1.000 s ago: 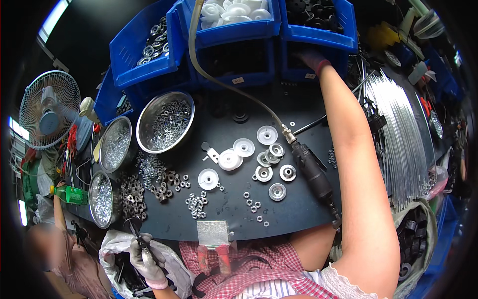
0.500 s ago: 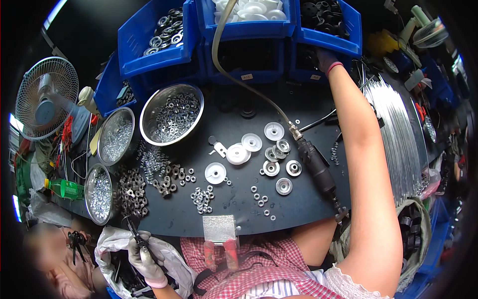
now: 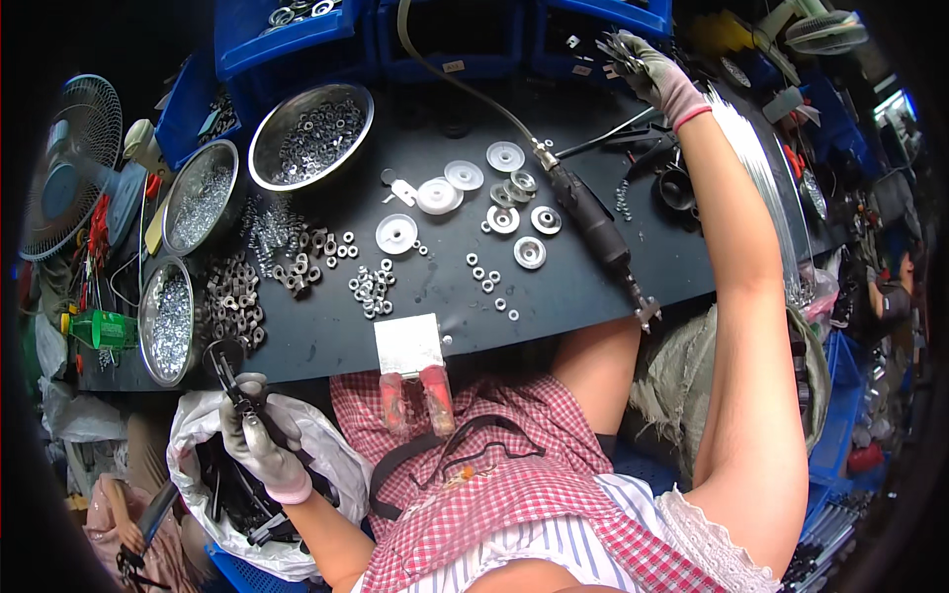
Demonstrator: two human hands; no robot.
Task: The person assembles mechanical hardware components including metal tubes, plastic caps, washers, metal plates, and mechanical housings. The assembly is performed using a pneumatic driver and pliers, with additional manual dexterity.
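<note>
Head view: gripping a black part, slanted up-left along its long axis, in the left hand above the bag; clutching metal pieces in the right hand, well apart, up-right, near the bins.

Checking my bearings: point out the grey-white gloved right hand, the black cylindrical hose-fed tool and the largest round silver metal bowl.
Right hand (image 3: 666, 83), head view, middle of glove.
Tool (image 3: 589, 217), head view, middle of body.
Bowl (image 3: 264, 150), head view, bare inner wall.

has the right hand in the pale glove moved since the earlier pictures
Yes: the right hand has come out of the lower-right blue plastic bin, toward the person.
</note>
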